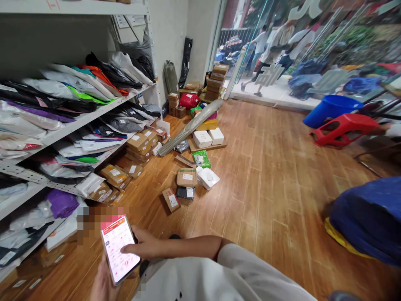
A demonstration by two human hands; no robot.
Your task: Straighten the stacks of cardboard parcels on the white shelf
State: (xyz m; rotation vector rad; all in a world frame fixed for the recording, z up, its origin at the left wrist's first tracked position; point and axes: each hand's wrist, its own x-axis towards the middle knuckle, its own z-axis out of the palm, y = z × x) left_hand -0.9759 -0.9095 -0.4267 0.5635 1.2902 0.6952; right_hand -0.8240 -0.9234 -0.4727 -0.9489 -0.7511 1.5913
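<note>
A smartphone (118, 248) with a lit white and red screen is low in the head view, left of centre. My left hand (102, 284) holds it from below, near the bottom edge. My right hand (142, 244) grips the phone's right side, thumb resting on the screen. My right forearm crosses from the right, ending in a white sleeve (232, 276). Above the phone a patch of the picture is blurred out.
Metal shelves (94, 115) on the left hold many mail bags and cartons. Small parcels (187, 177) lie scattered on the wooden floor ahead. A blue sack (369, 217) is at the right, a red stool (344, 127) and a blue bin (330, 109) beyond. People walk outside the glass front.
</note>
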